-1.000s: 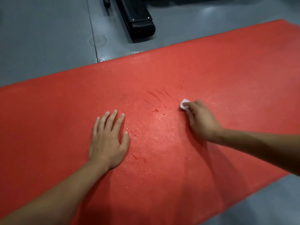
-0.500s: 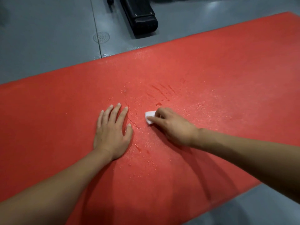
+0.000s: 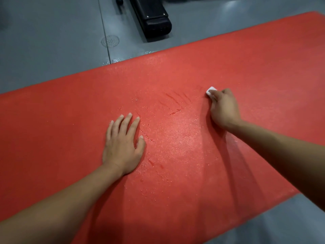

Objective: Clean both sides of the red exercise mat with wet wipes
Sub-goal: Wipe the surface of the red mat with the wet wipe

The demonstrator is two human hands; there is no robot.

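One red exercise mat (image 3: 175, 182) lies flat across the grey floor (image 3: 44, 50), filling most of my view, and both of my hands are on it. One wet wipe (image 3: 210, 90) is all I can count, a small white wad that shows only at my fingertips; the rest of it is buried under my right hand (image 3: 224, 108), whose fingers are curled round it and press it to the mat toward the far right of the wet patch. My left hand (image 3: 123, 143) holds nothing: it lies palm down with the fingers straight and slightly spread, resting on the mat nearer to me and well apart from the wipe. Between the two hands the surface glistens with many fine droplets, and a handful of darker wet streaks (image 3: 177, 101) fan out just left of the wipe. One black block-shaped object (image 3: 154, 20) stands on the floor beyond the mat, cut off by the top edge, so I cannot tell what it is. One round floor drain (image 3: 110, 40) sits left of it. Both ends of the mat run out of the frame, and its underside is hidden.
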